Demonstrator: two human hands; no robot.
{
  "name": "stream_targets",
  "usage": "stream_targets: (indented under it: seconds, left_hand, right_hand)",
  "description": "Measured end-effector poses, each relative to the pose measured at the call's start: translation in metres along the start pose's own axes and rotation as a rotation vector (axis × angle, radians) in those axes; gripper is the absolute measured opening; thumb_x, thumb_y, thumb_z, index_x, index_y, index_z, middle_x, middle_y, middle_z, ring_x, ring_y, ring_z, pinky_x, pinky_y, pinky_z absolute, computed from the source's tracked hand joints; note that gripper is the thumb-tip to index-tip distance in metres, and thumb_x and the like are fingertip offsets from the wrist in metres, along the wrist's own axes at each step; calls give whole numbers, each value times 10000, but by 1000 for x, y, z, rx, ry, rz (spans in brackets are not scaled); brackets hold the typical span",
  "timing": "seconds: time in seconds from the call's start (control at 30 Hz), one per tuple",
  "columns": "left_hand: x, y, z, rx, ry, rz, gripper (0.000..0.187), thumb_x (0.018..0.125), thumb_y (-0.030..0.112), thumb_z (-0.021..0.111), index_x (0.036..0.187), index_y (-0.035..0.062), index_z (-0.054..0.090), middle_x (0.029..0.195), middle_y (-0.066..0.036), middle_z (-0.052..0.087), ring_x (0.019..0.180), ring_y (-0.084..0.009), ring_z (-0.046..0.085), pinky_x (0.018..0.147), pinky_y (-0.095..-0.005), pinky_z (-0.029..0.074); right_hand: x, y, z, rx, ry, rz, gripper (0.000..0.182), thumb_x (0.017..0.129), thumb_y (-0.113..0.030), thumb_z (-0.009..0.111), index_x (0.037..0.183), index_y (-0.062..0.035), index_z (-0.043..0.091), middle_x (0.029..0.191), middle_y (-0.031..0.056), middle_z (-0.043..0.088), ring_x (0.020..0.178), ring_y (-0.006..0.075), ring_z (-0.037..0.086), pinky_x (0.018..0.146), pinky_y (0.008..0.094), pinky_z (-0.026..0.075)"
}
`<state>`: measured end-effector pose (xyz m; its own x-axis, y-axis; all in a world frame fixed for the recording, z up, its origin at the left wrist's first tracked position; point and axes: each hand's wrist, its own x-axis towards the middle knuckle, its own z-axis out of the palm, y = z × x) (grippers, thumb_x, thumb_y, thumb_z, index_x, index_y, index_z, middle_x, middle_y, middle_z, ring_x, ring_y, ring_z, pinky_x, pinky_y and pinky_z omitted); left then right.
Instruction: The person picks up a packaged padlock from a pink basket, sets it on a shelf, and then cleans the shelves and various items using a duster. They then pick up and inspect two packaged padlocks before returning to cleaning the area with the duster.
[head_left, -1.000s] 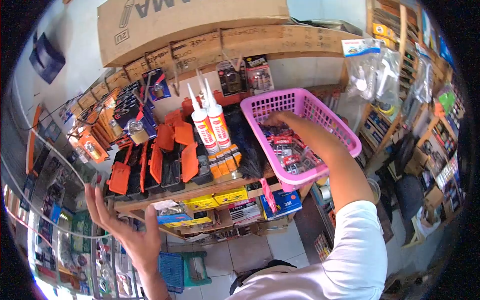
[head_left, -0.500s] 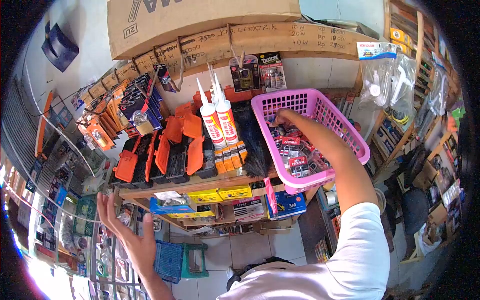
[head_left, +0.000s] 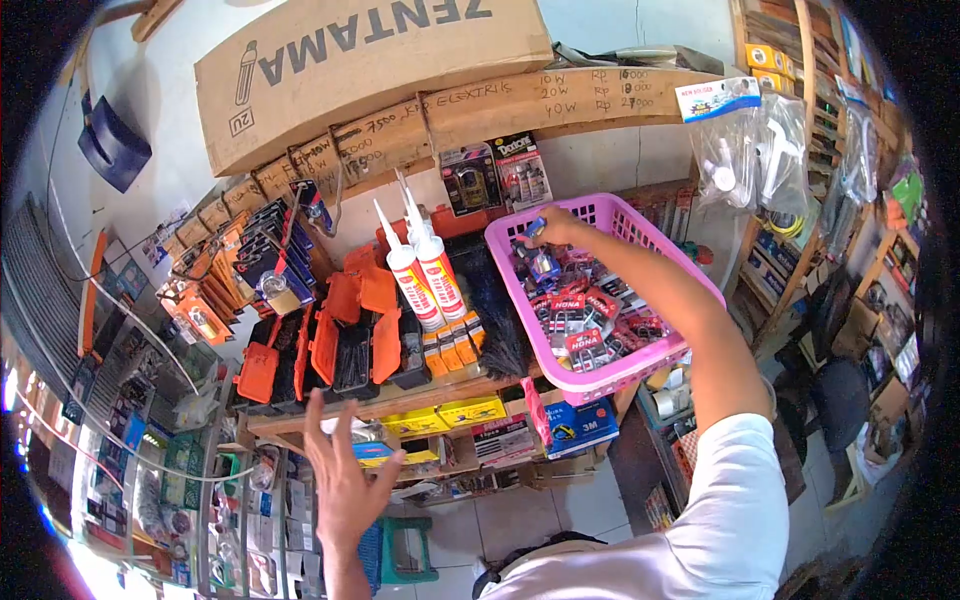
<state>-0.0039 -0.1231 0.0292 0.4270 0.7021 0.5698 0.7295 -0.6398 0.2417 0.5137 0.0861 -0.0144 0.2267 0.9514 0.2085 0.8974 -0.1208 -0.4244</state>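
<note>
My right hand (head_left: 560,228) reaches into the far left part of a pink plastic basket (head_left: 585,382). Its fingers are closed on a small blue item (head_left: 535,229) whose kind is not clear. Just below it in the basket lies another blue-and-silver item (head_left: 544,266). Several red HONA packets (head_left: 585,308) with metal parts fill the rest of the basket. My left hand (head_left: 348,485) hangs in the air in front of the shelf, fingers spread and holding nothing.
White sealant tubes (head_left: 415,285) stand left of the basket, behind small orange boxes (head_left: 452,345). Black cases with orange lids (head_left: 340,345) line the shelf. Packaged padlocks (head_left: 278,288) hang at left. Below are yellow boxes (head_left: 470,411) and a blue 3M box (head_left: 582,428).
The view has shifted and tilted. My left hand has moved right, nearer the shelf front. My right hand has come up from among the packets, and a blue item now shows in its fingers.
</note>
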Motion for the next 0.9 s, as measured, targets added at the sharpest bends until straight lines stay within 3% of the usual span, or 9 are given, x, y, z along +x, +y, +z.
stream_targets:
  seconds: [0.13,0.27,0.33,0.4,0.47,0.57,0.67,0.77,0.9]
  left_hand:
    - [3,6,21,-40,-148,64,750,785,300,742,1400,86,368,1484,-248,219,1377,-439,242,1102,-516,263]
    - [15,13,53,-331,-248,163,697,812,240,739,1361,14,374,1428,-274,301,1320,-437,330,1088,-490,286]
    - [21,21,72,-618,-360,131,655,847,222,706,1364,8,365,1384,-253,381,1316,-372,371,1090,-455,293]
    - [31,44,85,-813,-386,56,586,903,221,641,1368,3,357,1357,-212,431,1302,-313,401,1086,-402,300]
    - [46,71,91,-1353,-443,-67,499,967,235,551,1369,10,361,1353,-179,437,1282,-274,421,1059,-356,325]
    - [60,103,96,-1551,-508,-127,439,1013,246,458,1375,19,356,1297,-127,481,1203,-207,477,1001,-318,372]
    - [64,113,101,-1515,-606,-89,410,1039,318,375,1296,5,443,937,-75,620,861,-132,586,772,-255,472]
    - [56,108,103,-1599,-617,-90,451,1032,392,358,1211,3,500,844,-91,631,774,-151,605,708,-278,489]
    - [42,74,111,-1655,-652,-350,490,1017,445,325,1131,12,524,812,-128,636,771,-223,634,722,-328,499]
  right_hand:
    - [-36,-12,-33,255,-17,-22,397,662,-281,865,911,-42,669,821,56,687,755,162,632,671,335,494]
    - [-94,-58,-68,675,-129,-1,298,766,-197,801,963,-60,625,827,5,655,719,86,596,597,245,479]
    - [-138,-98,-93,780,-168,10,294,776,-179,793,977,-64,612,834,3,652,721,72,596,592,228,478]
    - [-175,-125,-103,924,-205,-141,325,771,-164,798,998,-56,591,821,-11,640,732,55,596,597,215,476]
    - [-212,-152,-107,978,-290,-178,312,778,-140,790,996,-53,585,817,-12,638,728,53,596,599,209,475]
    - [-243,-175,-101,950,-326,-284,287,787,-109,777,987,-48,579,814,-3,646,705,47,592,595,215,483]
    - [-253,-171,-102,935,-318,-301,284,803,-134,769,989,-39,576,796,-3,643,650,40,578,555,211,476]
    - [-238,-150,-112,745,34,-143,276,813,-177,767,971,-41,587,751,-16,614,573,34,541,496,192,432]
    - [-173,-54,-63,370,-46,-84,343,796,-243,779,986,-16,605,749,46,626,670,130,591,609,282,489]
